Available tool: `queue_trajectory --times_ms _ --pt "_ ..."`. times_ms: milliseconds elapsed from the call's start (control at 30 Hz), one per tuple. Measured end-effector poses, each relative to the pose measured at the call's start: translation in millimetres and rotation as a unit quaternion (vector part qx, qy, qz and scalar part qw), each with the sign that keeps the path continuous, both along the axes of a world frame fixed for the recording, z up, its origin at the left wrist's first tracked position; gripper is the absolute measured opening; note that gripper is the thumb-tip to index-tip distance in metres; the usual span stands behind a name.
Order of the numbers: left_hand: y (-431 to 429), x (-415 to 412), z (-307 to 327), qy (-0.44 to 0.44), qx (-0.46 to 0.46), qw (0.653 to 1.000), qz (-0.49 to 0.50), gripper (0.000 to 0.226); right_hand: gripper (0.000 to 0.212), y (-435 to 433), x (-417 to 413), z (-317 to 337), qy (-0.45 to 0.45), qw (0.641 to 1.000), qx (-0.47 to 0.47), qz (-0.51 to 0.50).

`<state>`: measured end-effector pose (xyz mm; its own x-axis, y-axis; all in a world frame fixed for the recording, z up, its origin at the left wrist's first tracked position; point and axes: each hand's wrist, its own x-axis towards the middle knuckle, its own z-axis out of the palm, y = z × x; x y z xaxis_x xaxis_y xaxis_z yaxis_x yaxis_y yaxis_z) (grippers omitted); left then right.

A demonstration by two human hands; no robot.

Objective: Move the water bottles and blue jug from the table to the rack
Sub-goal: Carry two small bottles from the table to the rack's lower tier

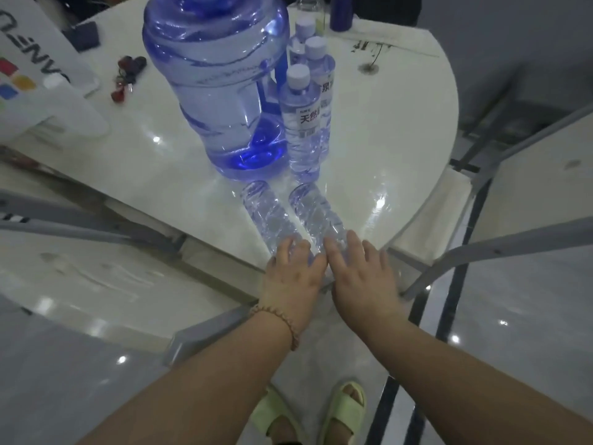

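A large blue translucent jug (211,91) stands on the white round table (385,130). Right beside it, several clear water bottles stand upright with white caps, the nearest one (300,120) bearing a white label. Two more clear bottles lie tilted over the table's near edge, their bases pointing toward the jug. My left hand (293,271) wraps around the near end of the left bottle (266,216). My right hand (359,271) covers the near end of the right bottle (316,213), fingers laid over it. Both caps are hidden under my hands.
A bunch of red and black keys (126,77) lies left of the jug. A white bag (38,91) with coloured squares sits at the far left. A dark blue flask (341,11) stands at the back. Grey chair frames (481,248) flank the table on the glossy floor.
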<state>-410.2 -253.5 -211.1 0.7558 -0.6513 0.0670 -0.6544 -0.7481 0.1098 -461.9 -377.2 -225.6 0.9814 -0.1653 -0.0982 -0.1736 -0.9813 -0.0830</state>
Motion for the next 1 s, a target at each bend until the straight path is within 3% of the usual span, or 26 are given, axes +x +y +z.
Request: queue_trajectory --times_ms 100,200,333,433,533,733,800,900,1000 --pt "-1 -3 2 0.061 -0.024 0.997 0.028 0.055 0.067 -1 6 2 -0.010 0.999 -0.013 0.042" --pt "-1 2 6 0.068 -0.051 0.994 0.073 0.036 0.064 -5 16 7 -0.013 0.997 0.036 0.063" --pt "-3 17 5 0.092 -0.094 0.974 0.185 0.021 0.080 -5 20 0 0.033 0.993 0.063 0.094" --pt "-9 14 -2 0.075 -0.114 0.962 0.236 0.055 0.078 -1 18 -5 0.022 0.994 0.061 0.093" --pt "-15 9 -8 0.102 -0.128 0.960 0.225 0.083 0.065 0 17 -6 0.011 0.994 0.059 0.090" --pt "-24 11 -16 0.071 -0.105 0.969 0.211 0.073 0.082 5 17 -6 0.030 0.996 0.046 0.076" --pt "-20 12 -19 0.096 -0.068 0.969 0.217 0.074 0.085 6 16 -4 0.034 0.996 0.028 0.080" --pt "-19 16 -19 0.033 0.006 0.985 0.169 0.059 0.085 10 13 -3 0.038 0.997 0.014 0.072" --pt "-21 24 -27 0.110 0.008 0.982 0.153 0.054 0.087 15 1 -1 0.028 0.999 0.018 0.043"
